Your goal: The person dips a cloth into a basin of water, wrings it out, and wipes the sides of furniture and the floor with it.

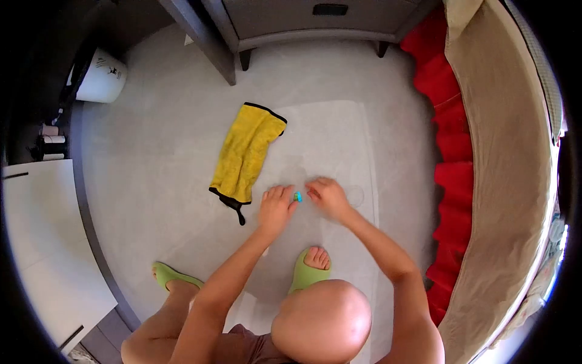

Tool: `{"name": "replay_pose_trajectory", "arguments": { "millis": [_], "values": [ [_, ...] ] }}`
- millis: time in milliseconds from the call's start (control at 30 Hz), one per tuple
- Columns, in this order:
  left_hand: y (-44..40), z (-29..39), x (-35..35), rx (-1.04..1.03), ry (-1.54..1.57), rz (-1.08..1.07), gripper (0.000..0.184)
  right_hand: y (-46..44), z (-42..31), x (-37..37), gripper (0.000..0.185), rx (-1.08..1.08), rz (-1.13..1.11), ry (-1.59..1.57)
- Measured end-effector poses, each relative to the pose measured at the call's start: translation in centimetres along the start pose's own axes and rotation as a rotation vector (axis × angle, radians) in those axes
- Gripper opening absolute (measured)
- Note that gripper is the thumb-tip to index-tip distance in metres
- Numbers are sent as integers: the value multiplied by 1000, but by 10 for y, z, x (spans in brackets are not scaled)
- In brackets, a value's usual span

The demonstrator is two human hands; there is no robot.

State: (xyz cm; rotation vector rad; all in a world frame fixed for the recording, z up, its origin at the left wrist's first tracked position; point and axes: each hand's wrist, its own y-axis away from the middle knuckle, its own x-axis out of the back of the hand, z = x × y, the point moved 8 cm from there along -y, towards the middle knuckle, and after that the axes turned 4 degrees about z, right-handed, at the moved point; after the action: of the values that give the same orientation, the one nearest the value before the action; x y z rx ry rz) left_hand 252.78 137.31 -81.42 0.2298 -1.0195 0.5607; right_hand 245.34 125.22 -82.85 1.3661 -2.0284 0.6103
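Between my two hands a small blue and green object (297, 196) shows, close to the fingertips of my left hand (276, 209). That hand's fingers are bent; whether they grip the small object I cannot make out. My right hand (327, 197) is just to the right of it, apart from it, fingers curled and slightly blurred. Left of my hands a yellow cloth (245, 153) with black edging and a black loop lies on the grey floor (176, 121).
My green slippers (308, 276) are on the floor below my hands. A white bin (103, 76) stands at upper left, a white cabinet (51, 242) at left. A grey drawer unit (291, 21) is at the top, and a red bed skirt (451, 145) at right.
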Motion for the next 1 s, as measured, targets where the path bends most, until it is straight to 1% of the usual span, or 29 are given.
{"name": "replay_pose_trajectory", "arguments": {
  "millis": [33, 67, 100, 133, 167, 200, 267, 300, 333, 367, 400, 433, 467, 533, 567, 600, 633, 700, 733, 767, 800, 867, 900, 933, 1000],
  "values": [
    [-3, 5, -1, -5, -6, 2, 40, 9, -1, 0, 11, -56, 78, -55],
    [-6, 8, -6, -28, 14, -57, 36, 14, -6, -6, 11, -50, 83, -56],
    [-7, 8, -10, -45, 26, -116, 31, 16, -9, -13, 10, -96, 110, -50],
    [-9, 6, -12, -44, 13, -111, 31, 19, -11, -17, 10, -143, 136, -44],
    [-9, 6, -16, -86, 25, -129, 26, 20, -12, -21, 10, -167, 147, -102],
    [-12, 4, -19, -130, 32, -137, 21, 19, -17, -23, 10, -141, 152, -114],
    [-5, -10, -27, -109, 37, -143, 18, 17, -15, -36, 15, -217, 53, -93],
    [-6, -18, -27, -90, 72, -164, 15, 13, -19, -39, 15, -182, 57, -93],
    [-19, -23, -6, -86, 54, -134, 15, 10, -20, -42, 15, -195, 85, -208],
    [-26, -25, 6, -118, 52, -212, 14, 8, -21, -48, 15, -216, 101, -323],
    [-33, -24, 21, -148, 59, -295, 13, -3, -29, -45, 15, -198, 90, -319],
    [-42, -22, 50, -249, 155, -241, 12, -22, -45, -37, 16, -164, 40, -304],
    [-55, -23, 75, -240, 154, -223, 12, -41, -64, -25, 16, -132, -10, -287],
    [-74, -35, 113, -170, -91, -417, 11, -83, -109, -8, 17, -103, -39, -327],
    [-81, -40, 142, -162, -98, -395, 11, -103, -125, -6, 20, -100, -26, -441],
    [-88, -44, 179, -208, -135, -274, 12, -124, -143, -3, 24, -94, -14, -554],
    [-89, -50, 214, -253, -174, -153, 13, -145, -165, -1, 24, -67, -21, -547],
    [-85, -72, 269, -224, -156, -64, 15, -182, -203, -20, 33, -281, -249, -779],
    [-82, -91, 294, -202, -128, -2, 16, -204, -232, -24, 33, -252, -258, -763],
    [-77, -113, 313, -173, -56, 62, 20, -223, -262, -28, 36, -169, -232, -563],
    [-71, -132, 330, -166, -48, 84, 20, -239, -289, -37, 39, -92, -205, -364],
    [-59, -167, 379, -205, -24, 256, 23, -274, -333, -67, 38, -92, -213, -327],
    [-55, -194, 395, -140, 30, 260, 23, -292, -356, -82, 37, -102, -212, -311],
    [-50, -215, 411, -136, 30, 285, 23, -308, -380, -98, 37, -82, -217, -295],
    [-45, -261, 446, -94, 25, 370, 27, -341, -414, -124, 32, -181, -207, -257]
  ]
}}
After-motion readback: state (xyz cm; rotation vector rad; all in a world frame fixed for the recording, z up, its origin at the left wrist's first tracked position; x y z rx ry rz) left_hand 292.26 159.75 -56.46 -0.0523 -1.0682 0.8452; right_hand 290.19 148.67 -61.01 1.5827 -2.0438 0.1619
